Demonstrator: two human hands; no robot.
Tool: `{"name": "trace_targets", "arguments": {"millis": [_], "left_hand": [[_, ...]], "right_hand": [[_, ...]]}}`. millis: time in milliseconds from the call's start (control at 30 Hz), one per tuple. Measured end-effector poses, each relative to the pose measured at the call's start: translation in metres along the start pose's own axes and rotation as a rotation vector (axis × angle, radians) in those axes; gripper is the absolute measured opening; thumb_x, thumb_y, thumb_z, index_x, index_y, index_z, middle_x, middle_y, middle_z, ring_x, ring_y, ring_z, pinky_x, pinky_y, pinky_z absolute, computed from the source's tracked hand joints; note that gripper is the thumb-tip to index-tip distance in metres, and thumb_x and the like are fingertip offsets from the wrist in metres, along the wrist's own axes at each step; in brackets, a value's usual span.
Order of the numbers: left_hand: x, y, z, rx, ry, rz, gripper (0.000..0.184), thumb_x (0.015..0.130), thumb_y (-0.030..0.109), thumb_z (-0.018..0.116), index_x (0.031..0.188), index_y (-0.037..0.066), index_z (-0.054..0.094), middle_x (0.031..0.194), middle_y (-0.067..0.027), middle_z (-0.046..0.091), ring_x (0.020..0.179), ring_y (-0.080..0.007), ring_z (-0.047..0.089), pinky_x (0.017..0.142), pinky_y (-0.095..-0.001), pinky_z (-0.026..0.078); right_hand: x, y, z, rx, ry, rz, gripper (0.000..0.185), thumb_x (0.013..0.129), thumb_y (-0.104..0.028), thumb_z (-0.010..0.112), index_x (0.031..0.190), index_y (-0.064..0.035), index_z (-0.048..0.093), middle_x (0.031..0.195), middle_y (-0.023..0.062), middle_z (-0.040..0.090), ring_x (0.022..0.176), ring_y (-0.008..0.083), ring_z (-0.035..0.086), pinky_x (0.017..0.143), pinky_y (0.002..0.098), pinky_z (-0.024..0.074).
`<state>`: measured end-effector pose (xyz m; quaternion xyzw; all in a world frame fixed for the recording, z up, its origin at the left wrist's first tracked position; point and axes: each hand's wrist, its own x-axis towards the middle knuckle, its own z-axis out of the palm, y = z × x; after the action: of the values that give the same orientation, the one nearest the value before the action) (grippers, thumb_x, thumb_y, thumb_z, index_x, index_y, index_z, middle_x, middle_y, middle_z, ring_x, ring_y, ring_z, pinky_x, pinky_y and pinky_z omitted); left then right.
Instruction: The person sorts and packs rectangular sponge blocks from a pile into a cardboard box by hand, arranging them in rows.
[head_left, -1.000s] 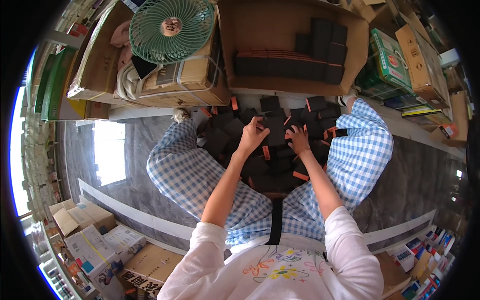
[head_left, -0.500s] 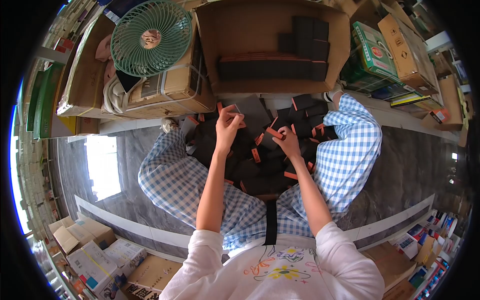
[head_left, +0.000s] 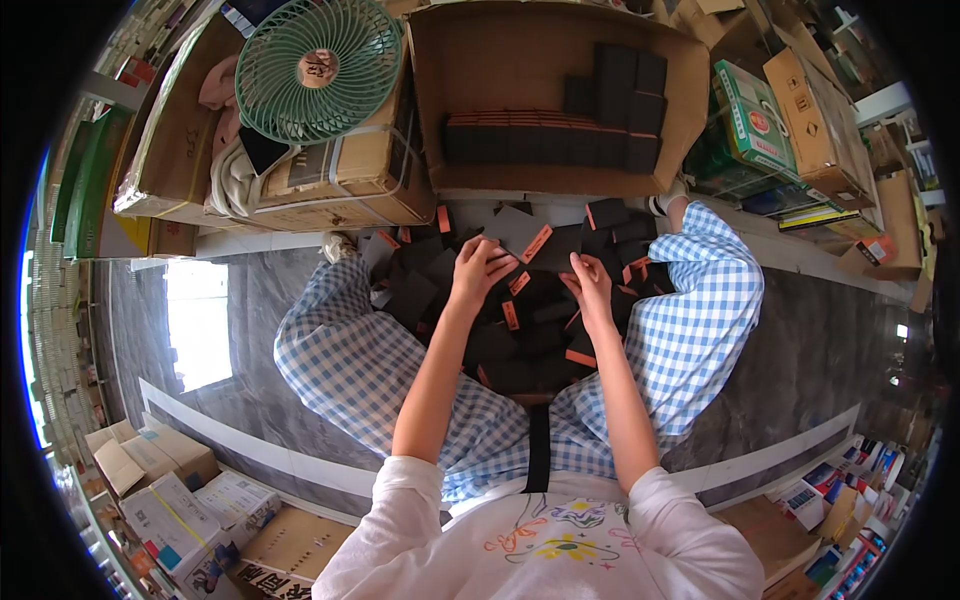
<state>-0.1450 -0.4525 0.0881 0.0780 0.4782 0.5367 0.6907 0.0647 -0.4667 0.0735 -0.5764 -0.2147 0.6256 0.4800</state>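
Hold the box [head_left: 508,226], now over the pile [head_left: 540,345], by opposite edges, being probably light, stiff and easily dented; left hand [head_left: 480,268] fingers pinch its edge, right hand [head_left: 592,285] grip unclear.

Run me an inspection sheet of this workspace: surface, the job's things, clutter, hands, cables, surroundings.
Surface: dark, shiny floor; what lies under the pile is hidden.
Job's things: a loose pile of black boxes, some with orange sides, between the person's legs; more sit in neat rows inside the open carton ahead.
Clutter: a fan and a pale cloth, left of the carton.
Hands: left hand at the edge of an orange-sided box; right hand over the pile, its grip unclear.
Cables: nothing seen.
Surroundings: more cartons at lower left; small packages at lower right.
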Motion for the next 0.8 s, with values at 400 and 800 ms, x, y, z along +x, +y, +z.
{"name": "trace_targets", "arguments": {"millis": [400, 800], "left_hand": [[-0.003, 0.003, 0.01, 0.07, 0.032, 0.005, 0.037, 0.09, 0.023, 0.059, 0.116, 0.002, 0.044, 0.091, -0.0092, 0.049, 0.086, -0.0227, 0.057, 0.089, -0.0414, 0.053], [0.002, 0.011, 0.001, 0.086, 0.06, -0.088, 0.058, 0.094, 0.028, 0.051, 0.136, -0.006, 0.029, 0.091, -0.0095, 0.046, 0.089, -0.0248, 0.053, 0.097, -0.0446, 0.049]], "right_hand": [[-0.008, -0.002, 0.003, -0.354, 0.04, -0.538, 0.028, 0.081, -0.008, 0.071, 0.105, -0.0044, 0.059, 0.104, 0.0057, 0.055, 0.093, 0.0153, 0.061, 0.079, 0.0284, 0.0539], [-0.015, -0.005, 0.009, -0.818, -0.056, -0.873, 0.029, 0.079, 0.001, 0.066, 0.104, -0.0088, 0.058, 0.11, 0.0087, 0.049, 0.101, 0.0259, 0.054, 0.08, 0.0353, 0.0485]]}}
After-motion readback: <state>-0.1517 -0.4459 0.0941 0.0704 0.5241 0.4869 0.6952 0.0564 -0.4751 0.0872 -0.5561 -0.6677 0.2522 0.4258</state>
